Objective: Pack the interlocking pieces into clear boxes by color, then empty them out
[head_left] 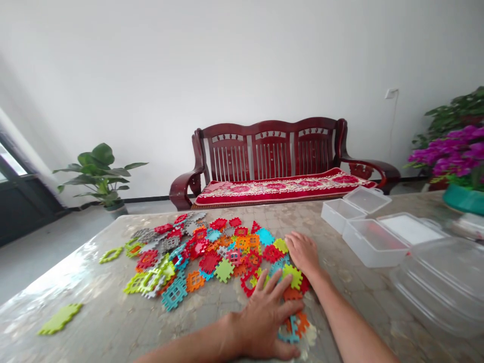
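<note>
A spread-out heap of flat plastic interlocking building pieces [209, 263] in red, green, orange, blue and grey lies on the table [124, 333]. My left hand [266, 315] rests over the heap's near right end, its fingers spread and touching pieces. Beneath its palm side show a blue piece and an orange piece [301, 323]. A yellow-green piece [292, 276] lies just beyond its fingertips. Along the heap's right edge is my right hand [303, 253], fingers extended, beside a small yellow-green piece [280, 245]. Neither hand visibly grips anything.
Clear plastic boxes [374, 249] with raised lids stand on the right, near a large transparent cover [442, 282]. One green piece [60, 318] lies apart at left. Beyond the table is a wooden bench [272, 156]. Purple flowers [449, 151] stand at far right.
</note>
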Available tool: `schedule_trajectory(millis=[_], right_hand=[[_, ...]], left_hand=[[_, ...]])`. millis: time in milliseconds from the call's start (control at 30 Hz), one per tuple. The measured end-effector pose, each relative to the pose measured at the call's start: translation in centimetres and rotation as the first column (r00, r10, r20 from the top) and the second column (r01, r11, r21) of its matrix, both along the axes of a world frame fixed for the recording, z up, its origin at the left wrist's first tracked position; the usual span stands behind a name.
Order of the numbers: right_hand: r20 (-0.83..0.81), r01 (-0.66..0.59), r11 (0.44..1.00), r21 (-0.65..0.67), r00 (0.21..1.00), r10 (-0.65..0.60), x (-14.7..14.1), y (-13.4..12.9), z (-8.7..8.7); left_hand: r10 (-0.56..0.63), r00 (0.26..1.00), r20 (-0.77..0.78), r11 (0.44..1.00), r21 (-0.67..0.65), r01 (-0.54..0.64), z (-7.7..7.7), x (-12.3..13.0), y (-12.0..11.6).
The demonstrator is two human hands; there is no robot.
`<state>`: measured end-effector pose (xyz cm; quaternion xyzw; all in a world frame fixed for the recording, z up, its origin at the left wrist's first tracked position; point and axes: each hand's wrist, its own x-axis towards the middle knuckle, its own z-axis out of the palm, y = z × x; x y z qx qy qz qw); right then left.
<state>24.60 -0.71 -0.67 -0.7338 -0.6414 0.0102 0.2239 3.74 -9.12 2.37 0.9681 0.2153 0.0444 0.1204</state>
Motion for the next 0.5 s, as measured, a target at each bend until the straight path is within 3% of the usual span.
schedule_trajectory(millis=[133, 333, 433, 500], right_hand=[[-0.115, -0.017, 1.0, 0.013, 0.993, 0.019, 0.5, 0.3, -0.4], [-0.148, -0.112, 0.992, 0.056, 0.982, 0.12, 0.8, 0.6, -1.0], [-0.135, -0.128, 0.99, 0.065, 0.982, 0.136, 1.0, 0.8, -1.2], [-0.121, -0.144, 0.987, 0.074, 0.981, 0.152, 1.1, 0.9, -1.2]], left_hand=[[0.219, 0.973, 0.071, 0.974, 0.042, -0.222, 0.4, -0.2, 1.9], [0.345, 0.92, 0.184, 0.927, 0.087, -0.365, 0.7, -3.7, 3.9], [0.529, 0.817, 0.23, 0.803, 0.178, -0.569, 1.8, -7.4, 5.4], [0.712, 0.659, 0.242, 0.614, 0.241, -0.751, 2.5, -10.4, 7.0]])
